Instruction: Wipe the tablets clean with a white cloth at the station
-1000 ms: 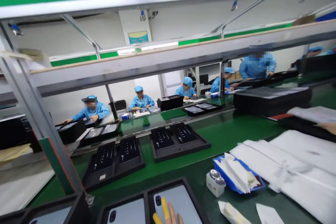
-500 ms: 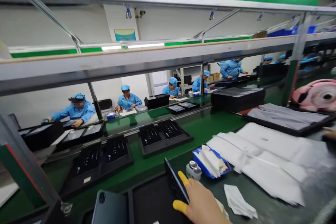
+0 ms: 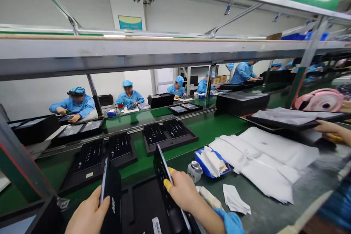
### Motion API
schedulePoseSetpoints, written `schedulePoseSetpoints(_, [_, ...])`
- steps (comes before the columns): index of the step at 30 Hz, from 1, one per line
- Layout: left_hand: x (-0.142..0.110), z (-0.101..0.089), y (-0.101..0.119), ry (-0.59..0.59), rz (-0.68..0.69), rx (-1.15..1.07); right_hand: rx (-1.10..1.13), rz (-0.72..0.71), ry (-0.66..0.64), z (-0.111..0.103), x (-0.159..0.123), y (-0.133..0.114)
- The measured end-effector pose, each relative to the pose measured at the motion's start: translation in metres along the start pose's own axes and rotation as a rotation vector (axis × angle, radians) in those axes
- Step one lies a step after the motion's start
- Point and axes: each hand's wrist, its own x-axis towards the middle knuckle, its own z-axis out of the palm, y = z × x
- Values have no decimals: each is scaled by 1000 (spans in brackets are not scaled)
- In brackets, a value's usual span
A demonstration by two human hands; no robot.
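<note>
My left hand (image 3: 88,215) grips a dark tablet (image 3: 110,193) stood on edge at the bottom left. My right hand (image 3: 183,192), with yellow finger cots and a blue sleeve, holds a second dark tablet (image 3: 163,175) tilted up on its edge. Both tablets rise out of a black two-slot tray (image 3: 142,208) right in front of me; its slots look bare.
Black trays holding tablets (image 3: 170,135) (image 3: 105,155) ride the green belt. A blue bin of wipes (image 3: 211,161), a small bottle (image 3: 194,170), white sheets (image 3: 263,157) and a cloth (image 3: 235,200) lie to the right. A co-worker's hand (image 3: 331,129) reaches in at right. Several workers sit across.
My left hand has come into view lifting a tablet on edge. My right hand raised its tablet further from the tray. The view tilted down and left.
</note>
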Motion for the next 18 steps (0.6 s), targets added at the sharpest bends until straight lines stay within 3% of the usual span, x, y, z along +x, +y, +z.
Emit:
schedulePoseSetpoints(5, [12, 7, 36, -70, -48, 65, -68, -30, -51, 24, 24, -35])
schedulePoseSetpoints(10, [23, 23, 43, -83, -21, 65, -106, -39, -62, 36, 31, -47])
schedulePoseSetpoints(18, [65, 19, 58, -22, -35, 103, -120, 37, -43, 35, 61, -62])
